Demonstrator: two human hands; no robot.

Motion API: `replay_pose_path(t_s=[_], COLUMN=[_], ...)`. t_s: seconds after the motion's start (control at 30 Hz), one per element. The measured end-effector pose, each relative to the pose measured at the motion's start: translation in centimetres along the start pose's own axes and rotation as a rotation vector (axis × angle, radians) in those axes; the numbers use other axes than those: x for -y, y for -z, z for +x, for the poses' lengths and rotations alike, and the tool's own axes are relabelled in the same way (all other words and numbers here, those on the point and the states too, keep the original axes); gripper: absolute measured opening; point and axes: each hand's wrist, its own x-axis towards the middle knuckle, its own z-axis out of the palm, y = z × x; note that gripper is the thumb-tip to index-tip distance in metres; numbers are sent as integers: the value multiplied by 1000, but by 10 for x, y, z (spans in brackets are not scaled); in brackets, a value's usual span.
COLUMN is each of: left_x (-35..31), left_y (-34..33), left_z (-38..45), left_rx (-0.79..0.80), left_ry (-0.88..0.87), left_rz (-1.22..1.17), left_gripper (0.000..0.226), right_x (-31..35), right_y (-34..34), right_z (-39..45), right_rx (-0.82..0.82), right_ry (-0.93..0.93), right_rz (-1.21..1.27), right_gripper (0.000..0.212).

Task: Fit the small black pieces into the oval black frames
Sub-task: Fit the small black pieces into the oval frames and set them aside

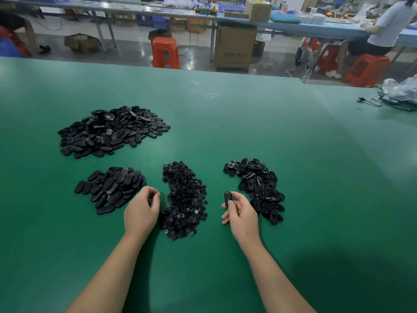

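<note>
Right hand gripping oval frame, beside small pieces

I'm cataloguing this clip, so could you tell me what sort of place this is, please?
Probably a factory assembly floor: heaps of identical black parts on a green workbench, long tables with cartons and plastic stools behind.

Green work table stretching across foreground. Grey floor shining under overhead light. Orange plastic stools standing beyond table edge. Cardboard box sitting under long blue bench. Seated person working at bench.
</note>
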Motion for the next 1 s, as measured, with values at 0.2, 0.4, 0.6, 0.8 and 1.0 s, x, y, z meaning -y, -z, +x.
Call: replay_pose_path(t_s=[0.2,0.4,0.6,0.8,1.0], left_x=[0,-3,-33,-77,-114], left_y=[1,8,-1,-16,-41], left_z=[1,4,4,-6,-23], left_rx=[19,58,47,157,350], left_ry=[56,148,324,328,137], left_rz=[-67,-308,-615,-758,-564], left_gripper=[14,27,22,13,17], right_x=[1,5,5,5,2], right_y=[1,-1,-1,1,1], right_z=[-1,-2,-2,0,1], right_rx=[-46,-23,3,-14,-19], right_ry=[16,57,48,36,31], right_rz=[55,17,6,39,100], right_gripper=[16,18,27,20,21])
